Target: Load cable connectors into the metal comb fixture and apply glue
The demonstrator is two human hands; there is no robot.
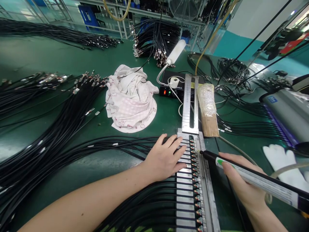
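My left hand [166,158] lies flat, fingers spread, on black cables [135,145] clamped in a long metal jig [190,190]. Its fingertips reach the row of cable ends with small metal connectors [193,151]. My right hand [241,183] grips a pen-shaped dispensing tool [253,177] with a white barrel, a black nozzle and a tube running off to the right. The nozzle tip [201,152] touches the jig's right rail beside the upper connectors.
A crumpled white cloth [131,100] lies behind the jig. A black control box [172,85] with lit lamps, a metal rail [190,103] and a wrapped block [207,109] sit beyond. Cable bundles [60,122] fill the left. A white glove [282,164] and a grey machine [287,109] are right.
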